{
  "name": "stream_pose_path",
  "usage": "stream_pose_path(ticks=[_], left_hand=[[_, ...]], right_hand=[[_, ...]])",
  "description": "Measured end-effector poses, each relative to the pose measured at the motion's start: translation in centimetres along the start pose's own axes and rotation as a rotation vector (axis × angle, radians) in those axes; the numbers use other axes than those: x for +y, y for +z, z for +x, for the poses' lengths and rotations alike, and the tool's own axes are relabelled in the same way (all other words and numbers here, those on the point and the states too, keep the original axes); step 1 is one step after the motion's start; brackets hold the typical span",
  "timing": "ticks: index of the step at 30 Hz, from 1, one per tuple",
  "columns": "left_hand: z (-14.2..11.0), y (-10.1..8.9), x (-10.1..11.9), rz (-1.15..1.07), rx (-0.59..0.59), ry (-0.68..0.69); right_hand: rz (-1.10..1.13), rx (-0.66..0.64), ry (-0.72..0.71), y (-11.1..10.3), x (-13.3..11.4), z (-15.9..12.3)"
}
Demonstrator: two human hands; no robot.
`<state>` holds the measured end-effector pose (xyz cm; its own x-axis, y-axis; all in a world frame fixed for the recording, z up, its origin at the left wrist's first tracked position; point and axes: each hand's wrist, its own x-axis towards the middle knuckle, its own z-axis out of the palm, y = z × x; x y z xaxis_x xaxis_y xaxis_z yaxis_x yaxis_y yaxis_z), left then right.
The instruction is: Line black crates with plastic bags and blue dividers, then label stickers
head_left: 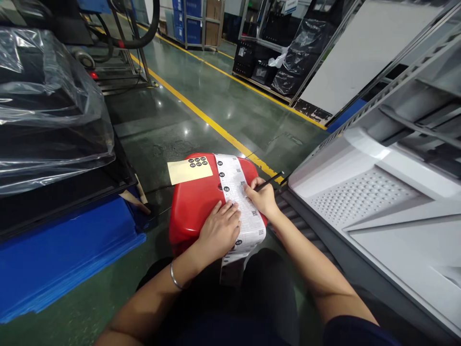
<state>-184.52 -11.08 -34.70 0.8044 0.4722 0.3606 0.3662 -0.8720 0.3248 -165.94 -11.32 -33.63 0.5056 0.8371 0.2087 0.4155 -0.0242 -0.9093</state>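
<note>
A red plastic stool (192,204) stands on the floor in front of me. A long white strip of printed labels (238,192) lies across its seat and hangs over the near edge. My left hand (219,229) rests flat on the strip, pressing it down, with a thin bracelet on the wrist. My right hand (262,196) holds a black pen (270,181) with its tip on the strip. A pale yellow sheet (189,170) with several round black stickers lies on the stool's far left corner.
A large white moulded panel (378,192) lies on a rack at my right. Plastic-wrapped black goods (46,110) sit on a blue pallet (61,254) at my left. The green floor (173,120) has a yellow line (201,113); racks of wrapped items stand beyond.
</note>
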Motion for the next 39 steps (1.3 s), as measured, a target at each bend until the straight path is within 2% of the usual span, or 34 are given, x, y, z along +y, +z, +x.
stream_pose_path(ticks=[4,9,20,23,26,28,31,34,39], left_hand=[[0.1,0.1,-0.1,-0.008,-0.004,0.0],[0.1,0.0,-0.1,-0.013,-0.017,-0.002],[0.0,0.1,-0.2,-0.007,-0.011,0.001],[-0.1,-0.1,0.1,-0.001,-0.015,-0.008],[-0.2,-0.7,0.5,-0.022,-0.023,0.006],[-0.1,-1.1,0.6,-0.045,-0.014,0.019],[0.5,-1.2,0.3,-0.019,0.007,-0.015],[1.0,-0.8,-0.2,0.023,-0.028,-0.041],[0.7,-0.4,-0.4,0.011,-0.035,-0.032]], right_hand=[[-0.029,0.011,0.024,0.1,0.1,0.2],[-0.099,0.023,-0.039,0.2,0.4,0.0],[-0.103,0.05,-0.064,0.3,0.1,-0.1],[-0.028,0.032,-0.012,0.1,-0.1,0.0],[0.112,0.075,0.096,-0.2,-0.5,0.1],[0.157,0.093,0.112,-0.3,-0.8,0.2],[0.103,0.065,0.045,-0.2,-1.0,0.3],[0.034,0.063,-0.013,0.1,-0.9,0.7],[-0.003,0.057,-0.014,0.5,-0.3,1.5]])
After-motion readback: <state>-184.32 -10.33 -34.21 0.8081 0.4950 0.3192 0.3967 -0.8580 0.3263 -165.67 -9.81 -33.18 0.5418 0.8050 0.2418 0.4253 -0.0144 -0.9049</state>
